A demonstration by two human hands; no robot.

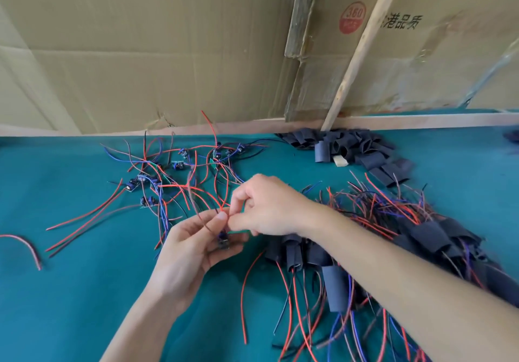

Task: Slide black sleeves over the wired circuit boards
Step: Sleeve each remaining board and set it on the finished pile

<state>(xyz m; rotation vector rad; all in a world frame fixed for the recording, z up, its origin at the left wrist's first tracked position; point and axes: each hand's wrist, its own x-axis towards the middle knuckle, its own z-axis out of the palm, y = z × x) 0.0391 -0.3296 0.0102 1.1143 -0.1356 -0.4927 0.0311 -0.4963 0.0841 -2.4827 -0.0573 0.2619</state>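
My left hand (193, 245) holds a small wired circuit board (223, 240) between palm and fingers, thumb pressing its wires. My right hand (266, 207) pinches the red and dark wires (222, 208) just above the left thumb. Several bare boards with red, blue and black wires (174, 173) lie scattered behind the hands. A heap of empty black sleeves (348, 148) sits at the back right. Boards with sleeves over them (334, 285) are piled at the right, under and beyond my right forearm.
The work surface is a teal cloth (70, 291). A loose red wire (25, 245) lies at the far left. Cardboard sheets (140, 52) and a slanted wooden slat (356, 52) stand behind a wooden ledge (421, 121) at the table's back.
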